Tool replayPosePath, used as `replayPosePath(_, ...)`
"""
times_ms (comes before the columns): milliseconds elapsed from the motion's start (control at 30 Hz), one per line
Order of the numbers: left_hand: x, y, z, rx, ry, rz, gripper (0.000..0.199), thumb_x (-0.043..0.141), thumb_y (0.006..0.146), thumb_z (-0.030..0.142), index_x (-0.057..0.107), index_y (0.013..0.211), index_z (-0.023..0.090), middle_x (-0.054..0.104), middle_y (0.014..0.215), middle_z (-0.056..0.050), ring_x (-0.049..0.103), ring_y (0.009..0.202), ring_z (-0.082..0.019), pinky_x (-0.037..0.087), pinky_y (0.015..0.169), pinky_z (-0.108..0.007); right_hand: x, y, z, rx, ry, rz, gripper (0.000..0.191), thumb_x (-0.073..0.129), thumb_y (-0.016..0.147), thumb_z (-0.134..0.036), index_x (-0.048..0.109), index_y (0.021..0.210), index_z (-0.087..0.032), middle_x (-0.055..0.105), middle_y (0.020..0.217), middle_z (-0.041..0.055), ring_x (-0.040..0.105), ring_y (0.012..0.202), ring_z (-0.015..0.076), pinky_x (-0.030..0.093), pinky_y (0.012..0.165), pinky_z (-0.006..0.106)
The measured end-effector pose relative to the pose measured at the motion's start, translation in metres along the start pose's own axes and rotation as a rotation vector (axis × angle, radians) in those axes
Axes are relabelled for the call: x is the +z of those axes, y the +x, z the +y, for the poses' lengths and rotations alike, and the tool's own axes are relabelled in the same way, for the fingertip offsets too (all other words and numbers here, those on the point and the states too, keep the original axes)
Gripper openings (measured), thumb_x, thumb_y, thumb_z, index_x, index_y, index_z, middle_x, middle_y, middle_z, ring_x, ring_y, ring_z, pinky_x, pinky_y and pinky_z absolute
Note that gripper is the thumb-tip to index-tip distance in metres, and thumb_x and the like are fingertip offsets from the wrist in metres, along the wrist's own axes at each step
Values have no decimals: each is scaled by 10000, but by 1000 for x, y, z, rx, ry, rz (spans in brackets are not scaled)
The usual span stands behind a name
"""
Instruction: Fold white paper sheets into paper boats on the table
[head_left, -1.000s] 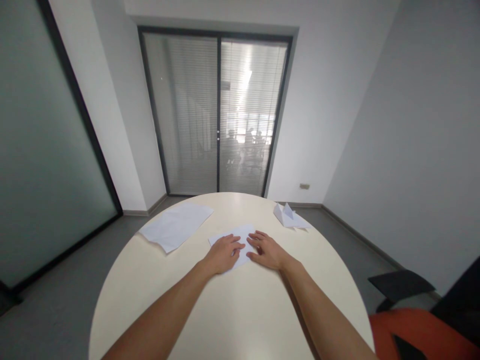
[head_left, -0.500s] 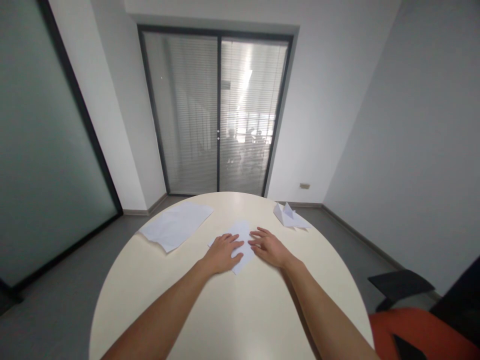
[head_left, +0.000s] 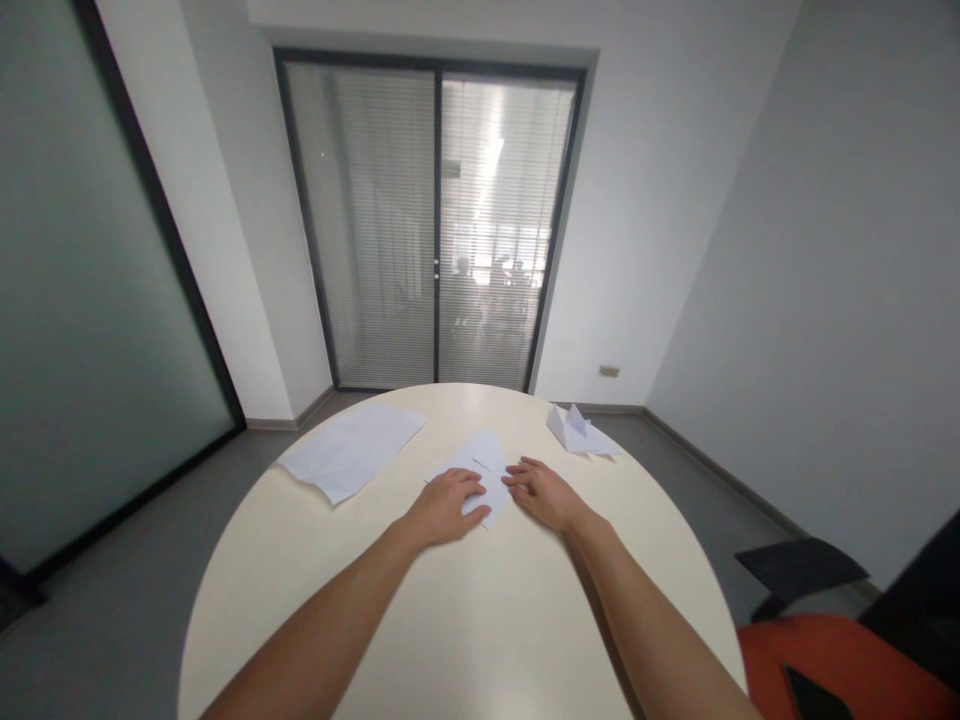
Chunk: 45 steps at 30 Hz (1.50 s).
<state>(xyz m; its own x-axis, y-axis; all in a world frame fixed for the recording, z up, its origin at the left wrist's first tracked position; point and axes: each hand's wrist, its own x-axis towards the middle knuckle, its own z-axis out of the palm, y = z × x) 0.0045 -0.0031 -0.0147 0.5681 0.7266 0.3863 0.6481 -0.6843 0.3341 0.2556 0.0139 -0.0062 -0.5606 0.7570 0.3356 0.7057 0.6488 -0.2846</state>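
Observation:
A partly folded white sheet of paper (head_left: pixel 487 450) lies flat near the middle of the round table, with a crease or flap edge showing across it. My left hand (head_left: pixel 448 503) rests on its left part, fingers spread over the paper and thumb reaching toward its near tip. On the right edge of the same paper, the fingertips of my right hand (head_left: pixel 541 490) touch down, its fingers apart. Both hands are open, and they cover part of the paper's sides.
Flat white sheets (head_left: pixel 352 450) lie at the table's far left. Folded paper pieces (head_left: pixel 577 432) stand at the far right edge. The cream round table (head_left: pixel 465 640) fills the foreground. An orange chair (head_left: pixel 840 660) with a black armrest (head_left: pixel 802 570) is at the right.
The folded paper has shifted slightly away from me and to the right, its near tip higher in view. My hands have moved only a little, staying on it.

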Motion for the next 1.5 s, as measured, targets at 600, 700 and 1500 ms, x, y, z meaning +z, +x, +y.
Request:
replayPosePath(600, -4, -1, 4, 49, -12, -49, 498, 689, 810, 543, 675, 1184, 215, 607, 1324, -95, 523, 1245, -270, 418, 1087, -404, -4, 1, -6, -4, 45, -7, 265, 497, 915, -244, 755, 963, -206, 728, 1166, 79, 624, 1185, 202, 312, 1185, 418)
replayPosePath(700, -1, -1, 2, 49, -19, -22, 458, 682, 826, 528, 682, 1160, 215, 620, 1308, -86, 532, 1236, -256, 423, 1081, -394, -4, 1, -4, 31, 61, -31, 252, 513, 910, -262, 751, 958, -195, 716, 1195, 84, 623, 1188, 203, 305, 1188, 411)
replayPosePath(1500, -8, 6, 7, -102, 37, -39, 264, 394, 1018, 335, 631, 1021, 218, 720, 923, -42, 663, 860, -194, 455, 773, -278, -6, -4, -4, 152, 138, -50, 301, 615, 817, -263, 754, 1071, -181, 689, 1246, 101, 498, 1323, 298, 440, 1056, 430)
